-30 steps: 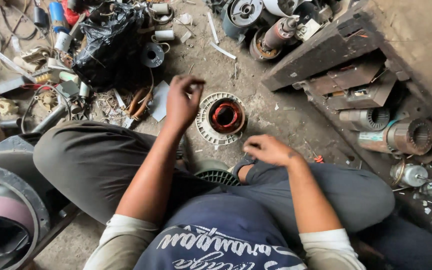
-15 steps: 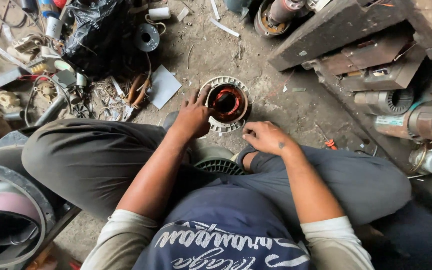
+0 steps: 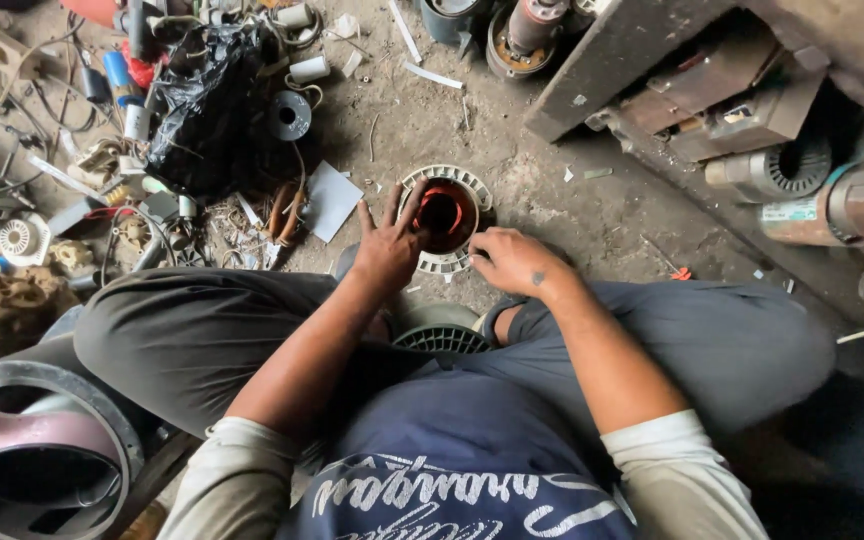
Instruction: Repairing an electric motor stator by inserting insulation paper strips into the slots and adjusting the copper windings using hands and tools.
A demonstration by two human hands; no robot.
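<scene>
From the head view, the left hand (image 3: 389,245) lies spread and flat against the left rim of a motor stator (image 3: 445,218), fingers fanned, none curled around it. The right hand (image 3: 515,260) rests loosely curled at the stator's lower right edge, its fingertips touching the pale finned rim; neither hand has closed on anything. The stator stands on end on the dirt floor (image 3: 542,190) just ahead of the person's crossed legs, its bore facing up, with reddish copper windings showing inside the ring.

It looks like a stack of steel with copper in it, so likely heavy for its size, stiff, and not slippery, given the ribbed outer edge. The windings inside are the delicate part; the outer rim on opposite sides, where both hands already sit, seems the safest place to grasp.

The floor is packed, dusty earth, uneven and gritty. Just beyond the left hand lie a grey flat sheet (image 3: 330,200), a black plastic bag (image 3: 207,110) and tangled wire scraps. Beyond the right hand, well apart, motor housings (image 3: 832,205) sit under a wooden bench (image 3: 652,50). Below the hands, between the knees, a round fan cover (image 3: 442,335) shows.
</scene>
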